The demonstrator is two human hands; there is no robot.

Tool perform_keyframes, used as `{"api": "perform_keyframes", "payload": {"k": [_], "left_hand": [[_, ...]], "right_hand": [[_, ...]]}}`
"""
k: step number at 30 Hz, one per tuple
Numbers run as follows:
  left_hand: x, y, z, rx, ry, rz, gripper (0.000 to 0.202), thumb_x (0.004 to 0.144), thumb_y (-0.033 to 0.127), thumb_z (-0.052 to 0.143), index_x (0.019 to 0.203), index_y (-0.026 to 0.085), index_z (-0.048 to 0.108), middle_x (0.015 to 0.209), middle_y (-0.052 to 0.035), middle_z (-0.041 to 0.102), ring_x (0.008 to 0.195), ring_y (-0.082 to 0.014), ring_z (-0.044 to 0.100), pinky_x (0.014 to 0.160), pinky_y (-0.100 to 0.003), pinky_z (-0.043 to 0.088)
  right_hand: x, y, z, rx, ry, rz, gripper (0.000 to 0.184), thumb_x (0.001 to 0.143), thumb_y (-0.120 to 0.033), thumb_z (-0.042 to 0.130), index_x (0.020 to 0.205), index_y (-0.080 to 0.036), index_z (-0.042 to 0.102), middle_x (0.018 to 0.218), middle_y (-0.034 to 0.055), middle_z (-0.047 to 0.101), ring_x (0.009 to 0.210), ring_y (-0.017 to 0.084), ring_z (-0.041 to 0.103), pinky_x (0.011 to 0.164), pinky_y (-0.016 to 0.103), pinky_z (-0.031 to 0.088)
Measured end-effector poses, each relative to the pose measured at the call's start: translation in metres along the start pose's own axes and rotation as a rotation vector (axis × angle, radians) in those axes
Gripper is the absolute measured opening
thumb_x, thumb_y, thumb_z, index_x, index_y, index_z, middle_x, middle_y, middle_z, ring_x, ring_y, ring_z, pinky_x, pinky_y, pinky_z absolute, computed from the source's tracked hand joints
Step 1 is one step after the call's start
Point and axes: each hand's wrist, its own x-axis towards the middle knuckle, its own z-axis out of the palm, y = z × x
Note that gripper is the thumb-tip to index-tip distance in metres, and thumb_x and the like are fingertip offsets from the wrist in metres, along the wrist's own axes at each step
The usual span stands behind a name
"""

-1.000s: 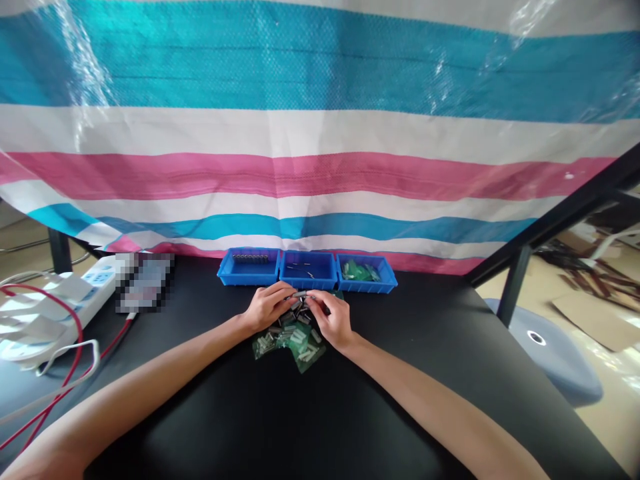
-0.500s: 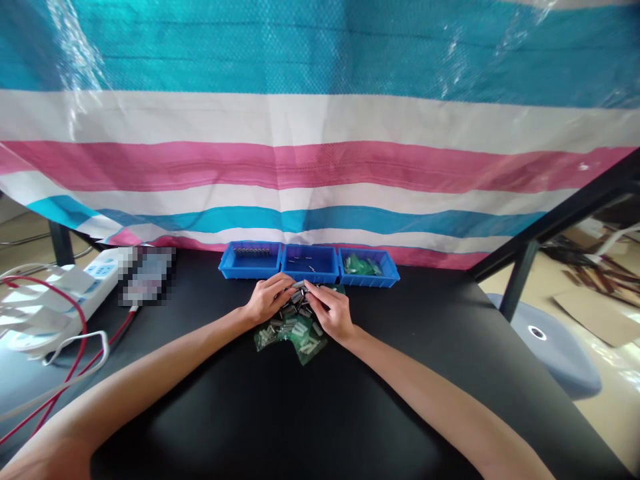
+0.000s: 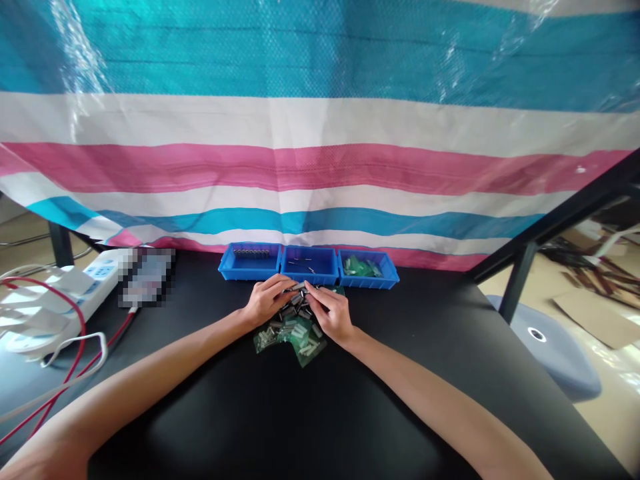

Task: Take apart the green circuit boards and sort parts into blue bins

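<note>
My left hand (image 3: 269,300) and my right hand (image 3: 331,312) meet over a pile of small metal pins (image 3: 297,307). Between their fingertips is a small grey metal cylinder (image 3: 299,287), pinched from both sides and partly covered by the fingers. Green-tinted plastic bags (image 3: 306,345) with short metal cylinders in them lie just below the pile, on the near side. Behind the hands stand three blue bins in a row: the left bin (image 3: 250,273) has a row of small ring-like parts, the middle bin (image 3: 313,277) a few thin pins, the right bin (image 3: 373,283) green bags.
On the left of the black table (image 3: 240,413) lie a white power strip (image 3: 103,270) with plugs, red and white cables (image 3: 80,333) and a blurred-out device (image 3: 149,277). A striped sheet (image 3: 320,167) hangs behind the bins. To the right is a grey stool (image 3: 555,353).
Both hands stay over the pile, with only slight finger movement. The metal cylinder shows a little less between the fingertips than before.
</note>
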Motion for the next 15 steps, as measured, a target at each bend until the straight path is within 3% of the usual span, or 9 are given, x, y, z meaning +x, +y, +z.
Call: {"api": "perform_keyframes", "payload": {"k": [7, 12, 15], "left_hand": [[0.0022, 0.0018, -0.0009, -0.004, 0.028, 0.038, 0.015, 0.088, 0.023, 0.061, 0.101, 0.017, 0.064, 0.091, -0.0063, 0.069, 0.071, -0.0097, 0.065, 0.062, -0.018, 0.053], [0.0033, 0.0029, -0.0018, -0.003, 0.026, 0.055, 0.017, 0.088, 0.022, 0.061, 0.105, 0.018, 0.065, 0.092, -0.0059, 0.069, 0.076, -0.0105, 0.066, 0.065, -0.018, 0.053], [0.0021, 0.0019, -0.0011, -0.003, 0.028, 0.058, 0.019, 0.089, 0.02, 0.059, 0.107, 0.019, 0.065, 0.092, -0.0054, 0.07, 0.077, -0.0101, 0.066, 0.066, -0.017, 0.053]], "right_hand": [[0.0006, -0.0031, -0.0014, -0.021, 0.036, 0.021, 0.029, 0.093, -0.022, 0.051, 0.116, -0.017, 0.068, 0.069, 0.0022, 0.063, 0.057, 0.011, 0.056, 0.058, 0.021, 0.048], [0.0012, -0.004, -0.0024, -0.015, 0.059, 0.092, 0.019, 0.091, -0.024, 0.057, 0.103, -0.019, 0.07, 0.085, 0.0052, 0.072, 0.066, 0.014, 0.065, 0.065, 0.023, 0.052], [0.0009, -0.0033, -0.0019, -0.024, 0.057, 0.133, 0.015, 0.09, -0.026, 0.058, 0.095, -0.019, 0.07, 0.078, 0.0029, 0.072, 0.059, 0.012, 0.063, 0.062, 0.022, 0.052]]}}
